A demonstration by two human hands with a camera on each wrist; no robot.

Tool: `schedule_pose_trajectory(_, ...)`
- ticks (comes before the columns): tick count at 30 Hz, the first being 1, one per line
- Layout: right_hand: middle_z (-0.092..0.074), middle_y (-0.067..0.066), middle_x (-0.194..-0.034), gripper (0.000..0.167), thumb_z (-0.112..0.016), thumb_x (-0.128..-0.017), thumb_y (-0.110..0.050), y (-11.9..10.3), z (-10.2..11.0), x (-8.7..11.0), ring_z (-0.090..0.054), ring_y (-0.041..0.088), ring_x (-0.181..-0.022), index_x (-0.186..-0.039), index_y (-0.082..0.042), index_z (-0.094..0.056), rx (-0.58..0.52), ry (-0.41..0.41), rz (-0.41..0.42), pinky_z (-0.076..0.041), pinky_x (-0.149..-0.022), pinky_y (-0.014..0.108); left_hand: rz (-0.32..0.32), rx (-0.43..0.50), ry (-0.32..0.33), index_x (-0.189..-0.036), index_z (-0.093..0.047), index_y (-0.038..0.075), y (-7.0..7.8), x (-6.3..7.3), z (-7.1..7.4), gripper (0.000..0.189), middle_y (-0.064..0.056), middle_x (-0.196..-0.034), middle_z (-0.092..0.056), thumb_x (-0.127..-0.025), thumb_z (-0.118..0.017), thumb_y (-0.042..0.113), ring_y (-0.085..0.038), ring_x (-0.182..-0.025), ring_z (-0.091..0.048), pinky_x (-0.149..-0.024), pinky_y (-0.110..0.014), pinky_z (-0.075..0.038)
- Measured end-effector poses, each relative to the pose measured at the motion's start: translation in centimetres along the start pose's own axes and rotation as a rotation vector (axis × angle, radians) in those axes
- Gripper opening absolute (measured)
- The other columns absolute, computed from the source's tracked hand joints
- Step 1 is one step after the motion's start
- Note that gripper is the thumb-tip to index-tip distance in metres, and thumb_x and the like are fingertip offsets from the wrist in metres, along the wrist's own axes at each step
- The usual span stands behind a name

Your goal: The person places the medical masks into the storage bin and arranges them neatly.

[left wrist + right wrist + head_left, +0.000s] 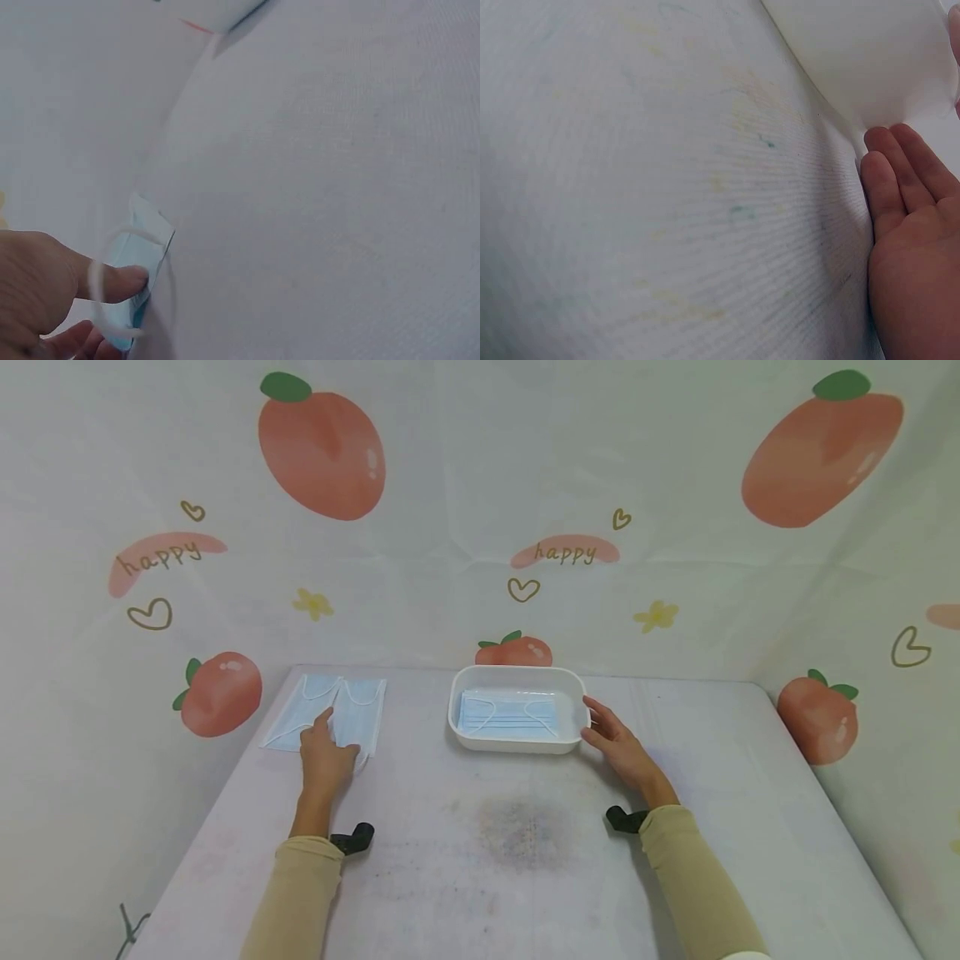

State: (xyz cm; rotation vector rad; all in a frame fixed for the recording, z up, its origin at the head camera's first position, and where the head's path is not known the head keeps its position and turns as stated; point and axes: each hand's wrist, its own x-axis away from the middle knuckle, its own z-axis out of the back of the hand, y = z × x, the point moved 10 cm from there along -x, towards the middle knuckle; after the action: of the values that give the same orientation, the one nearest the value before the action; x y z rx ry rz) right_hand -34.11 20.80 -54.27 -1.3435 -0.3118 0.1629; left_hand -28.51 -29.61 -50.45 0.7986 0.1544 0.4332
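Two light-blue face masks (292, 741) with white ear loops lie side by side at the table's far left. My left hand (327, 764) is over them, index finger stretched forward and thumb spread to the right. In the left wrist view, the thumb rests on a mask (154, 225) near its edge, beside a white ear loop. A white plastic tray (517, 747) stands at the back middle, with a pleated blue mask (510, 713) lying flat inside; whether more lie beneath cannot be told. My right hand (626, 752) is at the tray's right end, with loosely bent fingers at its rim and side.
The pale table (540, 885) has greyish stains near its middle. Behind and beside it hangs a white cloth (450, 485) printed with red fruit, hearts and flowers. Dark wrist mounts (356, 838) stick out at both sleeves.
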Motion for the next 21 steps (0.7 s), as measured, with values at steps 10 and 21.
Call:
schedule_pose_trajectory(10, -0.022, 0.019, -0.169, 0.067, -0.059, -0.104, -0.028, -0.12, -0.06, 0.08, -0.024, 0.042, -0.156, -0.162, -0.029, -0.025, 0.006, 0.002, -0.001, -0.018, -0.126, 0.063, 0.038, -0.003, -0.070, -0.155, -0.033, -0.001, -0.30, 0.21, -0.08, 0.070, -0.033, -0.136, -0.053, -0.094, -0.064, 0.009, -0.048, -0.126, -0.053, -0.106, -0.061, -0.048)
schedule_pose_trajectory(21, -0.022, 0.019, -0.169, 0.069, -0.060, -0.103, -0.029, -0.23, -0.09, 0.04, -0.024, 0.041, -0.156, -0.162, -0.028, -0.025, -0.006, -0.001, 0.012, -0.018, -0.126, 0.062, 0.007, 0.023, -0.048, -0.138, -0.056, -0.005, -0.24, -0.17, 0.05, 0.042, -0.027, -0.126, -0.059, -0.101, -0.048, 0.013, -0.041, -0.113, -0.055, -0.096, -0.054, -0.051)
